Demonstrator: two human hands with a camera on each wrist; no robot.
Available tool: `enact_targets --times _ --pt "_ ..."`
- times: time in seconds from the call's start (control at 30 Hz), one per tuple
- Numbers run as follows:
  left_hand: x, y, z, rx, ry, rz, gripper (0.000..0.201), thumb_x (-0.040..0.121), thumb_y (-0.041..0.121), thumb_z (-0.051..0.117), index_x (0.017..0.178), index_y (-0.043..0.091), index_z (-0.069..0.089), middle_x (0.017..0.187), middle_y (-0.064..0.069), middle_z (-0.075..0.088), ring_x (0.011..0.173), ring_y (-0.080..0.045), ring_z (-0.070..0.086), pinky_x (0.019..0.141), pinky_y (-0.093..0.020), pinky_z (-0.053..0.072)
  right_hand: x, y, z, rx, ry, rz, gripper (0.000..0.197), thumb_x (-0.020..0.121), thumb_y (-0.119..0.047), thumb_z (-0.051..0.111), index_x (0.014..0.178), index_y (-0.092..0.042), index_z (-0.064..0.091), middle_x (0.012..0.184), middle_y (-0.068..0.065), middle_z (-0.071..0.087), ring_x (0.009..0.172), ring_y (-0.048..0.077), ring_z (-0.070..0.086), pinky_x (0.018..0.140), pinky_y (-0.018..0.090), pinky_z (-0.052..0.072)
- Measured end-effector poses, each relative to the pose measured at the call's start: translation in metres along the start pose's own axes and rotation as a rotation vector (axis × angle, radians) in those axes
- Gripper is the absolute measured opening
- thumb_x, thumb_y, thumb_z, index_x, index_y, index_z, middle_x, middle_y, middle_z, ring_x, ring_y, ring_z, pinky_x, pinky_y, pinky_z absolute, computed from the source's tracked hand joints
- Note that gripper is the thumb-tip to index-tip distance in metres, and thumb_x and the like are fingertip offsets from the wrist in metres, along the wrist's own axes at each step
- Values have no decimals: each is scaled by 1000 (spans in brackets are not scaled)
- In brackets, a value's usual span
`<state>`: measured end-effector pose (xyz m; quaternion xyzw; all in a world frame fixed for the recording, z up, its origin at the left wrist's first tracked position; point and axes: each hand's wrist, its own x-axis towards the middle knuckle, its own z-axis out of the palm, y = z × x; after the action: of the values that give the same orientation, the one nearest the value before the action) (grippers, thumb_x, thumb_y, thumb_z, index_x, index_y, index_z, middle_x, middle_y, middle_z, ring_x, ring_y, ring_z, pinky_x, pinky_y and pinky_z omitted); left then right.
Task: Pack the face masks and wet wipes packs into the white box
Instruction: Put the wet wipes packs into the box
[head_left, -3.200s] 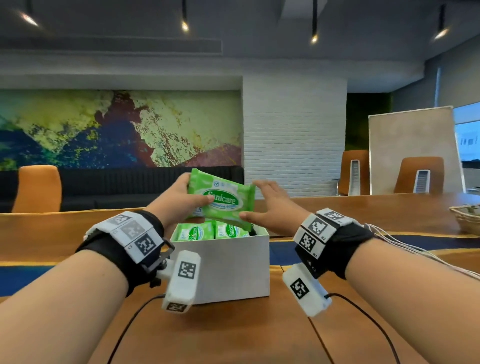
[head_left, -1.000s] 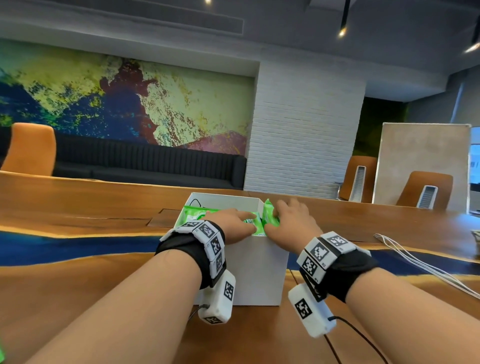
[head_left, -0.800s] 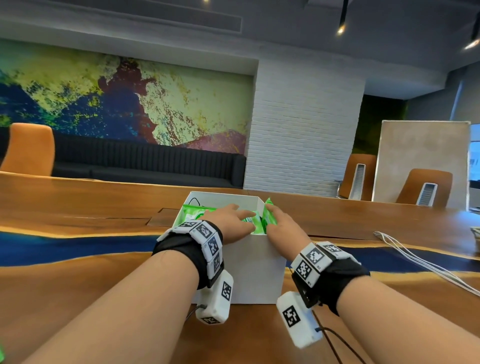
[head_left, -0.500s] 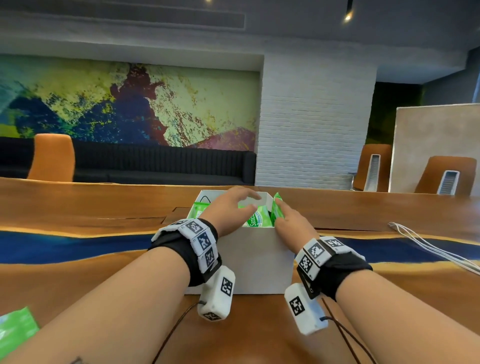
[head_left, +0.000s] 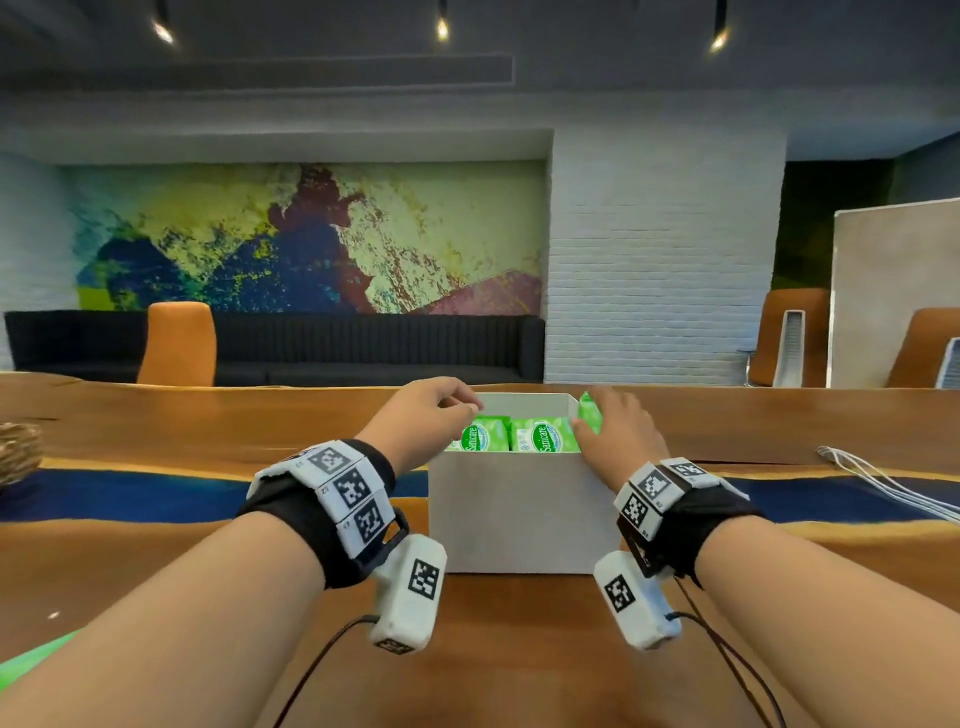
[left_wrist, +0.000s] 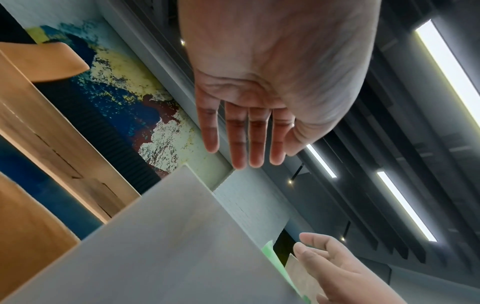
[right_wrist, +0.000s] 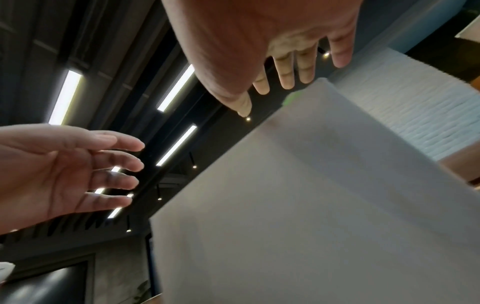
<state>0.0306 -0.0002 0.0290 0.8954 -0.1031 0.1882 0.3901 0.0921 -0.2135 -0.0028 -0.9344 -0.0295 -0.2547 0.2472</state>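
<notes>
Lifted off the wet wipes packs (head_left: 543, 435) now, where half a second back the left hand (head_left: 426, 415) lay on them. Hovers loose-fingered, empty, at centre frame; right hand (head_left: 618, 431) spread against an upright pack at the white box (head_left: 519, 514) right wall. Looks packed; another green pack (head_left: 36, 660) waits lower left. Wooden table (head_left: 519, 665), mural and sofa behind.

We see green wet wipes packs (head_left: 543, 435) in a plain white box (head_left: 519, 512), centre frame, on our brown-and-blue table (head_left: 156, 499).
</notes>
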Motion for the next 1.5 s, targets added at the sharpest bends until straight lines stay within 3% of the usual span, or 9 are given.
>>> enact_targets --times 0.27,0.5,0.7,0.77,0.93,1.03,1.2,1.37,1.5 --pt "-46 -19 -61 -71 182 -146 16 96 24 49 98 20 64 95 -4 65 85 -16 61 66 -25 49 -57 -67 -3 222 -80 -197 21 90 -32 55 110 -25 55 126 0 46 117 20 46 96 32 37" --pt "-105 -70 -126 23 44 -640 34 97 40 45 123 19 47 116 -3 57 100 -21 58 81 -40 48 -99 -131 20 306 -340 -342 12 90 -31 54 95 -22 59 112 -2 56 103 15 55 85 30 46" --pt "-158 -116 -160 179 33 -855 54 95 42 51 138 13 39 104 -11 54 88 -29 61 67 -34 50 -131 -184 49 211 -632 -409 24 90 -37 55 110 -22 56 105 -4 58 98 14 57 82 28 49" --pt "-167 -122 -163 272 -20 -892 54 96 39 50 140 11 37 101 -11 52 92 -31 62 74 -35 54 -137 -200 61 181 -722 -406 31 88 -39 58 113 -21 55 104 -4 58 96 14 58 84 29 49" --pt "-172 -129 -170 435 -101 -925 50 98 37 48 138 8 42 130 -12 50 115 -29 54 88 -32 46 -141 -233 89 86 -946 -315 56 90 -45 56 133 -9 50 124 12 58 113 26 58 96 40 49" --pt "-172 -130 -170 330 -96 -1006 52 100 32 46 140 1 36 137 -16 48 121 -32 53 82 -33 43 -143 -246 104 227 -1065 -149 61 91 -42 56 139 -9 40 133 13 53 116 26 56 98 46 48" --pt "-170 -154 -174 209 -78 -1094 53 98 36 50 134 -2 40 121 -20 58 64 -25 52 55 -30 39 -145 -258 128 307 -1084 -13 57 91 -39 58 135 -7 42 120 14 57 89 22 58 83 36 52" --pt "-170 -179 -171 40 -30 -1141 57 94 42 54 135 7 36 125 -22 52 87 -28 53 62 -32 44 -142 -261 154 312 -1033 19 48 90 -33 61 126 -4 51 87 6 55 76 17 54 83 33 51" --pt "-163 -188 -162 -57 -71 -1135 50 92 40 58 125 6 43 101 -18 57 75 -25 55 51 -27 45 -139 -261 159 137 -989 -131 47 90 -29 61 128 -2 52 108 11 54 96 22 50 99 34 45"
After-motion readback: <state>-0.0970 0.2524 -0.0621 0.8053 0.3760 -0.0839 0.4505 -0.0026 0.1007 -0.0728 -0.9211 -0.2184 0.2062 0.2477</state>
